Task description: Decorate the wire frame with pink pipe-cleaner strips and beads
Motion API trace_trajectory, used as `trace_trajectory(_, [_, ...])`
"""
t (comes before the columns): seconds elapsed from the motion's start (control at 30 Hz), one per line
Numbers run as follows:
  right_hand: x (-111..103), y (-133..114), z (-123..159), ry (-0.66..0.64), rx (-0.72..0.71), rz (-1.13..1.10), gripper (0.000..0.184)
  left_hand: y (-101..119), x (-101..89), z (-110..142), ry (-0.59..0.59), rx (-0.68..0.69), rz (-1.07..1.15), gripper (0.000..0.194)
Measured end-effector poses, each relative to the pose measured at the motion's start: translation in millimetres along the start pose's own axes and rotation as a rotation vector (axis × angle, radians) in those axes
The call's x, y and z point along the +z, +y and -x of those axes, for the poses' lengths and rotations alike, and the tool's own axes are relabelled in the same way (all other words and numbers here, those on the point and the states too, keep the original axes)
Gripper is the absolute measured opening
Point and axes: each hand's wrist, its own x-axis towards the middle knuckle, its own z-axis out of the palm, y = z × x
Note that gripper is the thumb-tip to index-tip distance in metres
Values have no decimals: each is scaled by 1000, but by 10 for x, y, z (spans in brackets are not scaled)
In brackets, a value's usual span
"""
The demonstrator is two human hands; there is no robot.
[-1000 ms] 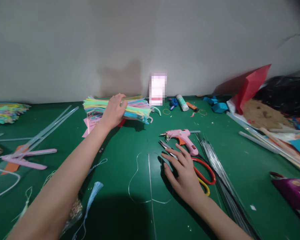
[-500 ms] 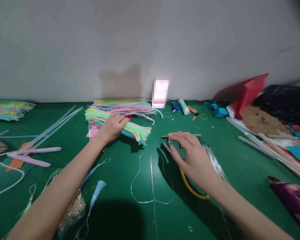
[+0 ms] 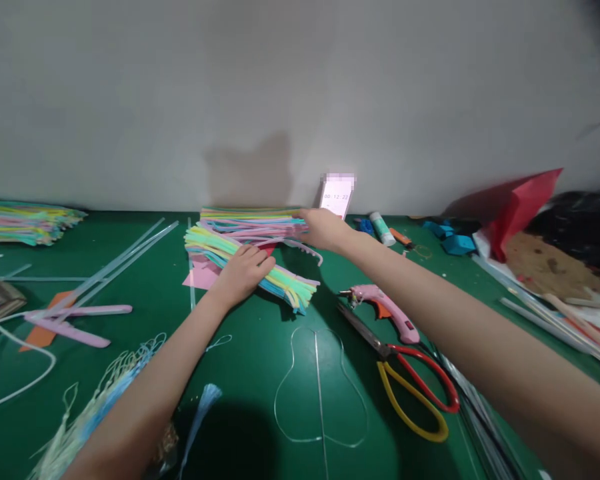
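My left hand (image 3: 245, 270) is closed round a bundle of pastel pipe cleaners (image 3: 295, 287) in yellow, green and blue, lying slantwise in front of a second pile. At the right end of that back pile of pipe cleaners (image 3: 250, 217), my right hand (image 3: 323, 229) touches the pink and blue stems, its fingertips bent and partly hidden among them. Between my forearms a thin wire outline (image 3: 279, 387) of two loops with a straight stem lies flat on the table. To its right are scissors (image 3: 370, 333) with one red and one yellow handle, and a pink glue gun (image 3: 387, 307).
A phone (image 3: 337, 193) showing a timer leans on the wall. Tassels (image 3: 207, 397), a pink hair straightener-like tool (image 3: 75, 320) and clear sticks (image 3: 120, 260) lie on the left. Wires (image 3: 480, 407), a glue stick (image 3: 381, 228) and a red paper piece (image 3: 525, 200) are on the right.
My right hand has moved from above the scissors and glue gun, up and left to the back pile. My left hand stays on the front bundle. The whole view has shifted slightly.
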Motion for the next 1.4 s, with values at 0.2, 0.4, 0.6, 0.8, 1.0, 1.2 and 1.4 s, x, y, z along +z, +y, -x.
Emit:
trace_trajectory(0.2, [315,-137,-176,-107,-33,95,51,15,-27,-6,-10,-1,5,22])
trace_trajectory(0.4, [344,-178,-160,-215,-32,131,36,40,-45,-3,-12,-16,4,22])
trace_trajectory(0.6, [277,-155,-160,-169,1,70,39,44,-46,-3,-16,-24,1,24])
trace_trajectory(0.8, [109,-228,161,-60,-81,-111,41,50,-42,-9,-28,-20,-9,23])
trace_trajectory(1.0, [143,-345,595,-289,-157,-244,57,59,-82,-32,-38,-24,-8,21])
trace_trajectory(1.2, [283,-497,622,-296,-65,-120,61,67,-118,-57,-36,-51,6,30])
trace_trajectory(1.4, [220,-551,515,-242,-21,-15,50,-22,-152,-67,-27,-104,35,40])
